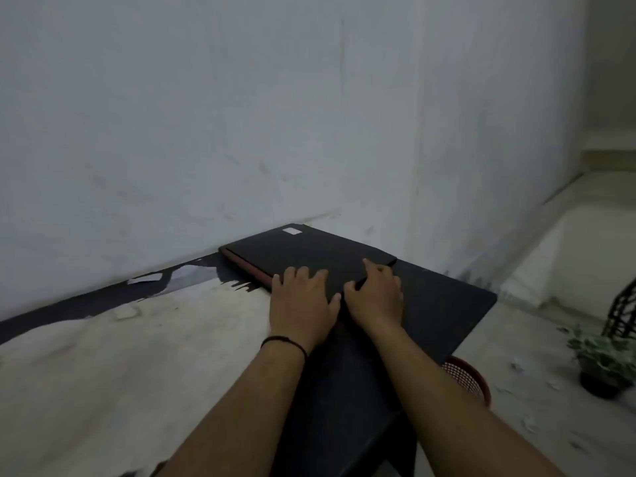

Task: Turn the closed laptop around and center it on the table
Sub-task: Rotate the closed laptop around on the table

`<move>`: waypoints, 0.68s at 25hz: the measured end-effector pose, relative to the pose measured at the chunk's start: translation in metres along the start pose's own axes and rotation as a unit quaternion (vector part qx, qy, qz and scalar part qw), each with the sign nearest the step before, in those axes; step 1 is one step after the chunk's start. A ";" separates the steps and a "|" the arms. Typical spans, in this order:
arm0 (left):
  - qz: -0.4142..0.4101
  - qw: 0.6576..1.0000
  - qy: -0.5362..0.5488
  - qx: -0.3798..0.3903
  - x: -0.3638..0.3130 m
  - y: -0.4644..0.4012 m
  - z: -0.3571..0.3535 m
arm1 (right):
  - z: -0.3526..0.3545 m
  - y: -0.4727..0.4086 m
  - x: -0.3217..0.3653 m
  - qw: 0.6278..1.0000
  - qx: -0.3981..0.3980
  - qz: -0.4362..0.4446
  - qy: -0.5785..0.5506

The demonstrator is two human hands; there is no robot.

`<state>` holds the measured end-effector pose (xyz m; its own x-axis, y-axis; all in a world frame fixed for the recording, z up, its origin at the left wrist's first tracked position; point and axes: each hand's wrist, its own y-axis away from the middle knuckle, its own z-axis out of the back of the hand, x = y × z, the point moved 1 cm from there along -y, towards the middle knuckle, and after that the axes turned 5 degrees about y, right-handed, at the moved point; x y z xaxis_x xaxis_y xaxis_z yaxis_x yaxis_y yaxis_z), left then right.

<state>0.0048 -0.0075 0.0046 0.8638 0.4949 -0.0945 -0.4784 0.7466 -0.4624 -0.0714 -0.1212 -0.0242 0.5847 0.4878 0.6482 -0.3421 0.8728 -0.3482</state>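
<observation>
A closed black laptop with a red side edge and a small white sticker lies at the far end of the table, close to the wall. Its near corner is under my hands. My left hand rests flat on the lid near the left edge, fingers spread. My right hand grips the near right corner, thumb at the edge and fingers on top. The table's right part is black, its left part worn and pale.
A pale wall runs just behind the laptop. To the right, beyond the table's edge, stand a red mesh basket, a small potted plant and a dark wire object on the floor.
</observation>
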 end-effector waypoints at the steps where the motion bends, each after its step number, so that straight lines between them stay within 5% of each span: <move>1: -0.006 1.000 0.002 0.010 -0.004 -0.007 -0.007 | -0.002 -0.008 -0.004 1.000 0.008 -0.023 -0.008; 12: -0.018 1.000 0.012 -0.014 -0.003 -0.024 -0.065 | -0.018 -0.079 -0.021 0.988 0.002 -0.124 0.096; 17: -0.008 1.000 -0.002 0.006 -0.006 -0.017 -0.057 | -0.007 -0.077 -0.027 0.990 0.009 -0.139 0.016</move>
<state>0.0162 -0.0485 -0.0372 0.8712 0.4838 -0.0834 -0.4654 0.7597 -0.4541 -0.0561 -0.2017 -0.0197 0.6807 0.2287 0.6959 -0.1765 0.9732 -0.1472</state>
